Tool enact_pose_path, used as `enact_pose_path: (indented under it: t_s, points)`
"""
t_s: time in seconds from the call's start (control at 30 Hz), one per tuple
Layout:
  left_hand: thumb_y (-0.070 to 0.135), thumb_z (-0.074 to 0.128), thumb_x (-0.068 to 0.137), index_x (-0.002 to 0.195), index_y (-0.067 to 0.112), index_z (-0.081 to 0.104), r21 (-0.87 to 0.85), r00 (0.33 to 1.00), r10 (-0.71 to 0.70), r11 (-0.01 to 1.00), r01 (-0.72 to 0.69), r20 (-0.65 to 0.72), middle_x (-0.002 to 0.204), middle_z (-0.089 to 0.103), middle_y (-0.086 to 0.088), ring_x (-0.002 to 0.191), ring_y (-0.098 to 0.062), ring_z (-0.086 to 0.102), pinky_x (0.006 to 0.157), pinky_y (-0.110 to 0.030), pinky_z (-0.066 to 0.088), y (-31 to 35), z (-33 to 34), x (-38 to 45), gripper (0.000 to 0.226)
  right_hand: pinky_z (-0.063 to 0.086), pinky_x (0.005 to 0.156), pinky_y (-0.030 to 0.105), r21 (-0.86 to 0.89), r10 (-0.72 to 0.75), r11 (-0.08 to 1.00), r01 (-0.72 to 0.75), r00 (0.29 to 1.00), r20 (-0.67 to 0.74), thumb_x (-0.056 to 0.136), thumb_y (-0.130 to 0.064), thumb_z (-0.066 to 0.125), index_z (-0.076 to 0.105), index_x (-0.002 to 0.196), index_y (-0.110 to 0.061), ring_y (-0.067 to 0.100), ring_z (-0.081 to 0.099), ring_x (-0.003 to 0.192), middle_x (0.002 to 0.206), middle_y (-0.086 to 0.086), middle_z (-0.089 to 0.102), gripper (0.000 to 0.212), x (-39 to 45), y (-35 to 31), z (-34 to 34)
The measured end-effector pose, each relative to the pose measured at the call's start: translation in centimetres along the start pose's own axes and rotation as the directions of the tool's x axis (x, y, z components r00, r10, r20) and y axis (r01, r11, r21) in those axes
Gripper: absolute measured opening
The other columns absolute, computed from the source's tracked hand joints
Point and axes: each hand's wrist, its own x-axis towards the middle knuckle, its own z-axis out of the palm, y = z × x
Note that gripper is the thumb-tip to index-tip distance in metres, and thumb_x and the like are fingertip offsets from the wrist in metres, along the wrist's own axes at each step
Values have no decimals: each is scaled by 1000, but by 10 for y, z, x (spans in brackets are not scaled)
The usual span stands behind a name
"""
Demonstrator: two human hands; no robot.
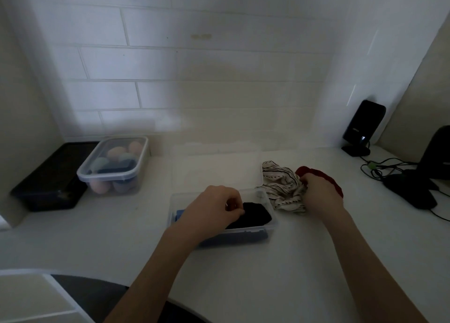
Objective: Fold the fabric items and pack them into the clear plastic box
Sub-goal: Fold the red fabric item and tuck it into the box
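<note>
The clear plastic box sits on the white counter at the centre, its lid lying open behind it. Inside lie a folded black fabric on top of a blue fabric. My left hand hovers over the box with its fingertips pinched on the edge of the black fabric. To the right of the box lies a crumpled white cloth with dark stripes, and behind it a red fabric. My right hand rests on this pile, fingers curled into the striped cloth and the red fabric.
A second clear box, lidded and holding several rounded coloured items, stands at the left beside a black tray. A black speaker, cables and a dark stand occupy the right. A tiled wall runs behind the counter.
</note>
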Motion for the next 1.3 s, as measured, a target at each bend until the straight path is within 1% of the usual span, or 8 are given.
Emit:
enact_pose_path:
  t_s: [0.27, 0.43, 0.5, 0.6, 0.8, 1.03, 1.13, 1.3]
  points:
    - [26, 63, 85, 84, 19, 68, -46, 999, 20, 999, -21, -28, 80, 64, 5, 67, -4, 52, 65, -17, 43, -1, 0, 0, 9, 48, 76, 36, 233, -64, 961, 149, 939, -338, 91, -19, 51, 59, 106, -21, 32, 62, 93, 91, 12, 68, 17, -14, -39, -32]
    - [25, 60, 87, 110, 16, 60, -624, 964, -185, 781, 26, -190, 91, 66, 0, 78, -10, 67, 63, -22, 55, 11, -11, 5, 24, 53, 57, 21, 930, -273, 355, 97, 962, 4, 93, -12, 55, 63, 101, -15, 8, 61, 54, 72, 3, 65, 12, -49, -88, -72]
    - [26, 60, 87, 122, 16, 52, -762, 967, -233, 643, 75, -101, 107, 65, 0, 96, -14, 67, 78, -28, 57, 11, -16, 6, 37, 54, 56, 27, 991, -442, 59, -117, 888, 131, 95, -9, 50, 62, 106, -10, 14, 58, 53, 69, 4, 64, 16, -62, -103, -80]
    - [24, 55, 88, 113, 9, 61, -879, 986, -157, 462, 116, 48, 101, 71, 0, 96, -14, 68, 81, -28, 56, 13, -21, 1, 30, 51, 50, 23, 953, -550, -90, -289, 813, 194, 95, -12, 47, 61, 106, -12, 12, 52, 49, 60, 6, 57, 18, -71, -116, -82]
    - [16, 50, 86, 97, 9, 56, -995, 976, -194, -4, 99, 98, 64, 63, -1, 68, -14, 63, 63, -27, 56, 7, -30, -9, 15, 46, 47, 21, 927, -585, -144, -345, 785, 201, 83, -19, 57, 62, 102, -13, 10, 47, 49, 77, 5, 55, 20, -70, -120, -75]
    - [17, 52, 80, 92, 11, 69, -957, 978, -204, -272, -103, -47, 80, 72, 1, 71, -7, 69, 64, -21, 58, -4, -43, -18, 22, 57, 76, 29, 970, -610, 235, -60, 768, 196, 83, 5, 62, 60, 109, -14, 18, 66, 81, 93, 4, 68, 32, -72, -118, -63]
    - [13, 52, 82, 105, 10, 64, -981, 947, -284, -82, -179, -149, 90, 74, -1, 83, -9, 71, 67, -20, 58, -13, -45, -25, 27, 58, 81, 33, 945, -603, 321, 60, 783, 155, 82, 7, 63, 63, 101, -15, 23, 67, 84, 97, 8, 69, 29, -74, -122, -59]
    - [4, 62, 84, 91, 23, 64, -698, 811, -438, 714, 51, -388, 85, 72, -1, 80, -16, 71, 60, -18, 56, -27, -42, -46, 20, 61, 72, 33, 881, -604, 454, 132, 773, 195, 82, 1, 65, 63, 97, -19, 23, 67, 77, 97, 13, 69, 24, -83, -132, -43]
